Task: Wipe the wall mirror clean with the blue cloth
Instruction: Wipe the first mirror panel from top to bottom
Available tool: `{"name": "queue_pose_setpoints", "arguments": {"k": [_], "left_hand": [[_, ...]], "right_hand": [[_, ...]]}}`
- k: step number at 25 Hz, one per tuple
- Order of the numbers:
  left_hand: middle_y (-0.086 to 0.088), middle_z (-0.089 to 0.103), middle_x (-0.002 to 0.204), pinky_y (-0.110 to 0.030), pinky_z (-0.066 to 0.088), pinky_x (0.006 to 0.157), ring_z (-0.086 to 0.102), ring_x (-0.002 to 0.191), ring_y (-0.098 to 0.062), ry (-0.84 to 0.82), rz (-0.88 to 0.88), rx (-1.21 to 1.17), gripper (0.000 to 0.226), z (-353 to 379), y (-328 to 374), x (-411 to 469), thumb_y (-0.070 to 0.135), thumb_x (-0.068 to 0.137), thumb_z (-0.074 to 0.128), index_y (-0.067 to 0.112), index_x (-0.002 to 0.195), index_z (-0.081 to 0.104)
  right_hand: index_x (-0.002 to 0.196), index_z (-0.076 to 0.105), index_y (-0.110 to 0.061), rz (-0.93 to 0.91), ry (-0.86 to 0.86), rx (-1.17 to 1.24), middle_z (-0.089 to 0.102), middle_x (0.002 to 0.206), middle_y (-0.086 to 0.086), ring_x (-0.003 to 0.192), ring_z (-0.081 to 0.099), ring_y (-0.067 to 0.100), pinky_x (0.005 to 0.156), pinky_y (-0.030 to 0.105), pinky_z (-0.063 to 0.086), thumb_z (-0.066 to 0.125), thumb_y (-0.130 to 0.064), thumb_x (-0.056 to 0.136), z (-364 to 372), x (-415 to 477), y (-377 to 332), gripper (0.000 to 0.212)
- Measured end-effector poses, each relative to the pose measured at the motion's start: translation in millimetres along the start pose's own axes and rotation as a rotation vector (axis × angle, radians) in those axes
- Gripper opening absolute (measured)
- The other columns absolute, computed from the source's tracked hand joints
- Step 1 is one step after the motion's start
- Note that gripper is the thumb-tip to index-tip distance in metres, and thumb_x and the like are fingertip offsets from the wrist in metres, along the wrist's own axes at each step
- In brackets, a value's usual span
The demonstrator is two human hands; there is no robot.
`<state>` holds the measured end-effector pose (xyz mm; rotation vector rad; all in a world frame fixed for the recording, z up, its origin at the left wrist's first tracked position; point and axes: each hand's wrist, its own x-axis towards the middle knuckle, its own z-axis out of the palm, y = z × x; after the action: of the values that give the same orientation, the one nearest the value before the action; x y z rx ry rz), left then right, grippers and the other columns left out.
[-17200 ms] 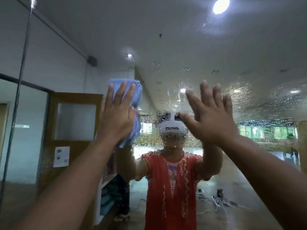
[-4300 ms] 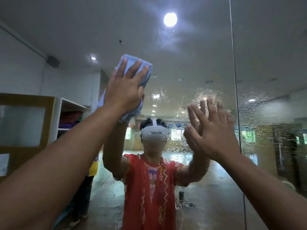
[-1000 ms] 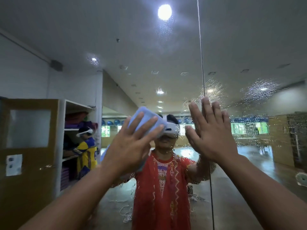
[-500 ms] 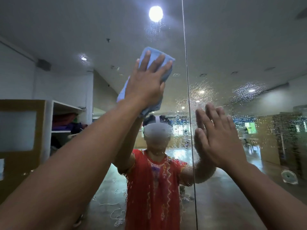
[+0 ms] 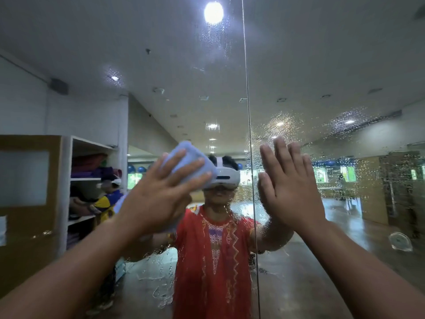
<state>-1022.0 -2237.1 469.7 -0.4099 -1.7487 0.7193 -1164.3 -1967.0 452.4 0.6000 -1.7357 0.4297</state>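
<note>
The wall mirror (image 5: 322,65) fills the whole view, with a vertical seam (image 5: 247,111) between two panels. My left hand (image 5: 158,194) presses the folded blue cloth (image 5: 184,162) flat against the left panel at head height. My right hand (image 5: 289,187) rests open and flat on the right panel, fingers spread, just right of the seam. Water droplets speckle the glass around and right of my right hand and below the cloth. The upper glass looks mostly free of drops.
The mirror reflects a person in a red top with a white headset (image 5: 224,177), a shelf unit with rolled mats (image 5: 92,166), a wooden door (image 5: 27,192), a second person by the shelf (image 5: 108,199) and ceiling lights (image 5: 213,12).
My left hand has swept the cloth down from high on the left panel to head height. My right hand has stayed flat on the glass near the seam.
</note>
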Motion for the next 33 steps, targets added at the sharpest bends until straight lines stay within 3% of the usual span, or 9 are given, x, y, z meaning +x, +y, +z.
{"name": "queue_pose_setpoints", "arguments": {"k": [4, 8, 17, 21, 27, 29, 33], "left_hand": [[-0.003, 0.041, 0.157, -0.054, 0.027, 0.116, 0.023, 0.149, -0.037, 0.044, -0.265, 0.003, 0.066, -10.9, -39.4, 77.3, 0.031, 0.084, 0.040, 0.028, 0.150, 0.044], [0.006, 0.029, 0.163, -0.048, 0.012, 0.121, 0.009, 0.154, -0.030, 0.035, -0.439, -0.025, 0.066, -11.3, -37.3, 153.8, 0.031, 0.088, 0.037, 0.036, 0.154, 0.034], [-0.001, 0.032, 0.162, -0.056, 0.022, 0.119, 0.017, 0.153, -0.034, -0.002, -0.020, 0.057, 0.065, 14.3, 29.8, 93.9, 0.031, 0.089, 0.047, 0.031, 0.153, 0.039], [-0.003, 0.035, 0.161, -0.060, 0.024, 0.118, 0.018, 0.152, -0.036, -0.019, 0.105, -0.009, 0.059, 17.8, 58.8, 35.9, 0.030, 0.093, 0.048, 0.029, 0.152, 0.042], [-0.002, 0.035, 0.160, -0.061, 0.029, 0.117, 0.023, 0.151, -0.037, -0.115, 0.377, 0.007, 0.059, 13.7, 45.6, -1.5, 0.031, 0.094, 0.047, 0.031, 0.152, 0.039], [-0.004, 0.036, 0.160, -0.058, 0.026, 0.119, 0.024, 0.150, -0.037, -0.072, 0.349, 0.028, 0.059, 10.5, 26.4, 18.2, 0.028, 0.094, 0.049, 0.032, 0.152, 0.037], [-0.006, 0.043, 0.156, -0.053, 0.028, 0.116, 0.028, 0.148, -0.038, 0.059, 0.075, 0.036, 0.065, 10.4, 4.0, 69.4, 0.019, 0.088, 0.058, 0.029, 0.150, 0.041]], "right_hand": [[0.163, 0.013, -0.034, 0.002, 0.015, 0.015, 0.002, 0.172, -0.002, 0.158, -0.003, 0.023, 0.125, 0.037, -0.010, 0.024, -0.046, 0.102, 1.1, 0.5, -0.7, 0.063], [0.163, 0.014, -0.034, 0.023, 0.042, 0.030, 0.002, 0.172, -0.002, 0.158, -0.005, 0.022, 0.126, 0.037, -0.011, 0.026, -0.044, 0.101, 3.6, 0.0, -5.6, 0.064], [0.163, 0.015, -0.034, 0.003, 0.013, 0.026, 0.003, 0.172, -0.002, 0.158, -0.002, 0.023, 0.124, 0.035, -0.011, 0.021, -0.051, 0.102, -0.5, 0.8, 0.6, 0.064], [0.163, 0.005, -0.035, -0.007, -0.068, 0.002, -0.009, 0.171, -0.004, 0.157, -0.012, 0.019, 0.124, 0.037, -0.011, 0.014, -0.054, 0.101, -8.0, 1.1, 2.3, 0.066], [0.164, 0.010, -0.029, -0.043, -0.070, 0.007, -0.001, 0.172, 0.001, 0.157, -0.010, 0.020, 0.124, 0.033, -0.014, 0.026, -0.049, 0.103, -13.0, -28.1, -6.5, 0.066], [0.163, 0.018, -0.025, -0.073, -0.059, -0.009, 0.005, 0.172, 0.003, 0.158, -0.003, 0.023, 0.124, 0.032, -0.014, 0.030, -0.046, 0.103, -11.1, -44.4, -9.6, 0.065], [0.162, 0.025, -0.022, -0.088, -0.016, -0.015, 0.009, 0.171, 0.005, 0.158, 0.001, 0.027, 0.127, 0.044, -0.001, 0.035, -0.038, 0.101, -6.7, -71.9, -13.7, 0.064]]}}
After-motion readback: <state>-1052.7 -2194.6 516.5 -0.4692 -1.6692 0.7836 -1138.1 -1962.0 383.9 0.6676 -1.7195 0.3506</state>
